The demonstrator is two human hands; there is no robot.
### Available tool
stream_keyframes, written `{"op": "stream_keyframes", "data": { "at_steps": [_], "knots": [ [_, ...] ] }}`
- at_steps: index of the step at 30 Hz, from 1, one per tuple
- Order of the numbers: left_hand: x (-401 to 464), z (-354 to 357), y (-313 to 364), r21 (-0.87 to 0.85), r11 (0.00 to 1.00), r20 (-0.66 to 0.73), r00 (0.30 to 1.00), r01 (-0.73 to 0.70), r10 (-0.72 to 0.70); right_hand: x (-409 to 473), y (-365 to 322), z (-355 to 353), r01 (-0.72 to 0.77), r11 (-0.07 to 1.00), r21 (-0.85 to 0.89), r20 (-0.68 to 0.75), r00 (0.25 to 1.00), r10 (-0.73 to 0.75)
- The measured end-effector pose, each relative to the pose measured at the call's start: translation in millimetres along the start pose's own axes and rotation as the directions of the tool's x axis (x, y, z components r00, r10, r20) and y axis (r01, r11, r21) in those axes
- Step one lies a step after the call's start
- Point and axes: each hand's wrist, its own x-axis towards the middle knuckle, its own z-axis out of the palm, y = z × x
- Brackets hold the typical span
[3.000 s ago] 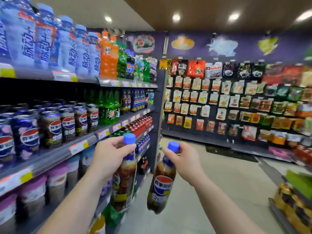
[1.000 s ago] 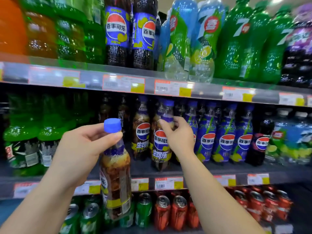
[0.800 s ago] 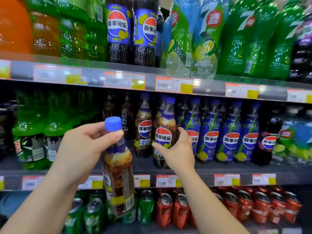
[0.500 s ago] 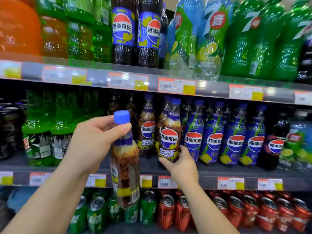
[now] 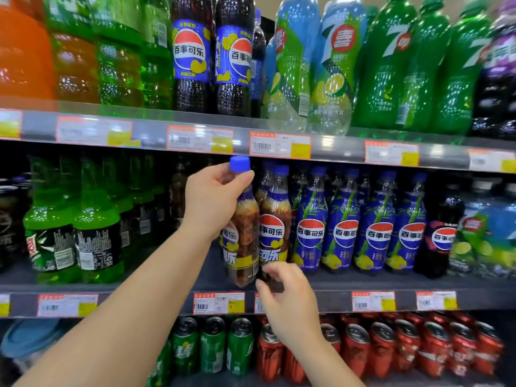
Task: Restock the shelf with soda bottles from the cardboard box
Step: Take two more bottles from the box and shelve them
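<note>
My left hand (image 5: 213, 203) grips a brown cola bottle (image 5: 244, 241) with a blue cap by its neck. I hold it upright at the front of the middle shelf (image 5: 167, 287), its base just above the shelf edge. It touches the left side of a matching cola bottle (image 5: 275, 233) that stands on the shelf. My right hand (image 5: 289, 298) hovers below that standing bottle. Its fingers are loosely curled, with the tips near the bottle's base, and it holds nothing. The cardboard box is out of view.
Blue-labelled cola bottles (image 5: 344, 233) fill the middle shelf to the right, green bottles (image 5: 74, 236) to the left. Large soda bottles (image 5: 301, 65) line the top shelf. Green cans (image 5: 212, 347) and red cans (image 5: 382, 350) sit on the bottom shelf. Price tags run along the shelf edges.
My left hand carried its bottle up and to the right, against the shelved bottle. My right hand let go of the shelved bottle and dropped to below its base.
</note>
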Motion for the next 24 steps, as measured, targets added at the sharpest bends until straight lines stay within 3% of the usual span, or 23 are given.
{"op": "stream_keyframes", "data": {
  "at_steps": [5,9,13,18,21,24],
  "knots": [
    [3.5,2.5,-4.2,0.003,1.000,-0.057,0.998,-0.005,0.005,-1.4,-6.9,7.1,0.121,0.983,-0.135,0.314,0.946,-0.074],
    [5.0,5.7,-13.2,0.102,0.995,-0.054,0.999,0.000,0.006,3.2,-7.6,16.8,0.122,0.974,-0.192,0.379,0.925,-0.041],
    [6.8,5.5,-20.4,0.131,0.990,-0.043,0.998,0.057,-0.051,5.8,-9.6,23.4,0.130,0.958,-0.254,0.379,0.925,-0.025],
    [-4.7,-3.7,-32.0,0.143,0.985,0.077,0.991,0.095,-0.107,8.4,-8.2,29.1,0.115,0.959,-0.260,0.343,0.939,-0.020],
    [-21.1,-9.0,-49.5,0.126,0.980,0.047,0.986,0.153,-0.160,8.7,-7.6,29.7,0.121,0.957,-0.263,0.338,0.941,-0.026],
    [-35.6,-17.4,-71.8,0.214,0.948,0.013,0.970,0.234,-0.242,7.5,-6.1,29.7,0.123,0.960,-0.250,0.328,0.944,-0.036]
  ]
}}
